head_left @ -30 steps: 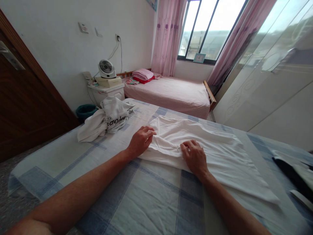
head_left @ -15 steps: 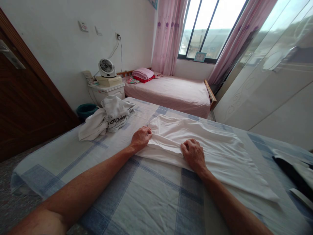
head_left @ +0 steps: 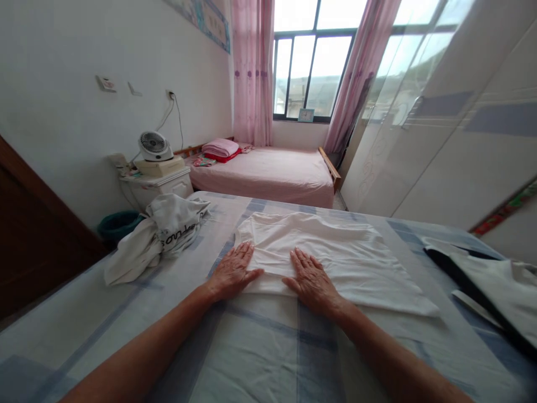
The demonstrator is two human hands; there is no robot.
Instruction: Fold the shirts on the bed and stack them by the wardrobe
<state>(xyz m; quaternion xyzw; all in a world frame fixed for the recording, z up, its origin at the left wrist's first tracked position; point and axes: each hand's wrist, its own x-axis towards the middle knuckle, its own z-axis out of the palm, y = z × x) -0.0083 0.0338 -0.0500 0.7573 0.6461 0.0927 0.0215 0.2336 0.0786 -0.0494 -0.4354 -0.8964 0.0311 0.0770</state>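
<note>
A white garment, seemingly a shirt (head_left: 352,257), lies folded lengthwise and spread out on the bed's blue-and-white checked sheet (head_left: 260,341). Flat on its left end rests my left hand (head_left: 234,271), fingers stretched forward and thumb out to the side. My right hand (head_left: 312,279) presses on the near middle of the cloth, its fingers also extended. Neither hand grips anything. Small wrinkles run across the fabric right of my right hand.
A crumpled white garment with black lettering (head_left: 178,226) lies at the left. Black and white clothes (head_left: 482,280) lie at the right edge. Beyond stand a pink-covered bed (head_left: 268,173), a nightstand (head_left: 163,184) with a fan (head_left: 154,145), a teal bin (head_left: 119,224) and a glossy wardrobe (head_left: 419,168).
Both hands have let go of the cloth's folded edge and now lie flat on it. The raised fold has been laid down. My view has tilted up and turned right.
</note>
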